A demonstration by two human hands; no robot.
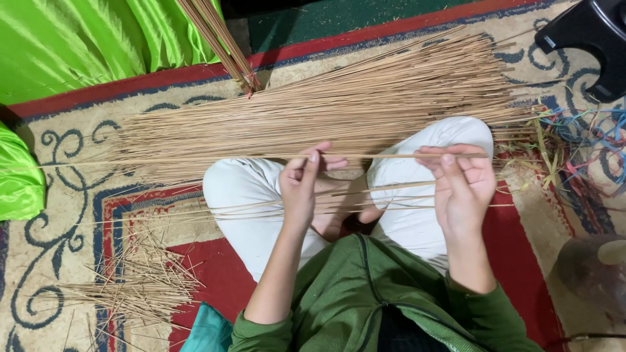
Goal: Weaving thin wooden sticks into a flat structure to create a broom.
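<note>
I sit cross-legged in white trousers and a green jacket. My left hand point(304, 186) and my right hand point(462, 182) both pinch one long thin tan stick point(385, 156), held level across my knees. A few more thin sticks point(261, 207) lie across my lap below the hands. Just beyond my knees spreads a big pile of long sticks point(326, 111) on the patterned carpet point(59, 195).
A heap of short broken stick pieces point(140, 283) lies at my left. A tied bundle of sticks point(225, 42) leans in at the top. Bright green cloth point(78, 39) fills the upper left. Coloured string scraps point(580, 150) and a black stool point(590, 39) sit at the right.
</note>
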